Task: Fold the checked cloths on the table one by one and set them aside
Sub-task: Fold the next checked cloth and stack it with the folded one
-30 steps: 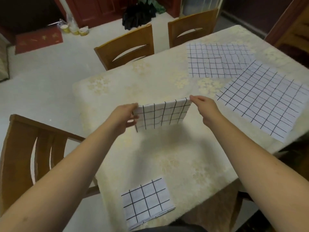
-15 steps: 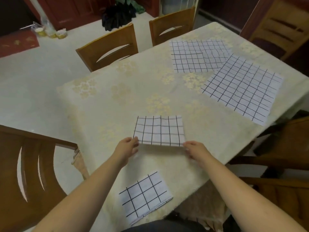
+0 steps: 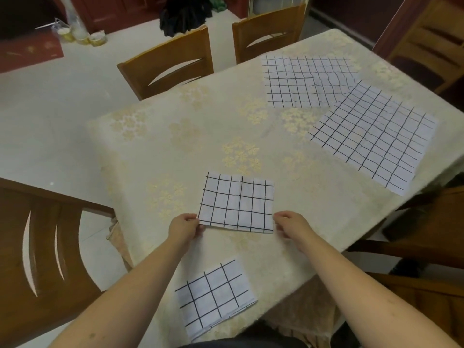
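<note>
I'm laying the lifted folded cloth [image 3: 237, 202] onto the tabletop [image 3: 155, 151]; both hands [image 3: 184, 226] [image 3: 291, 223] pinching its near corners, fold nearly finished.

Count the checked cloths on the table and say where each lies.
4. A folded cloth at the near edge; another folded cloth at mid-table by both hands; two unfolded cloths at the far right, one farther, one nearer, overlapping it.

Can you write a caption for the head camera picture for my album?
Both hands, left and right, at a folded cloth's near corners, table.
</note>
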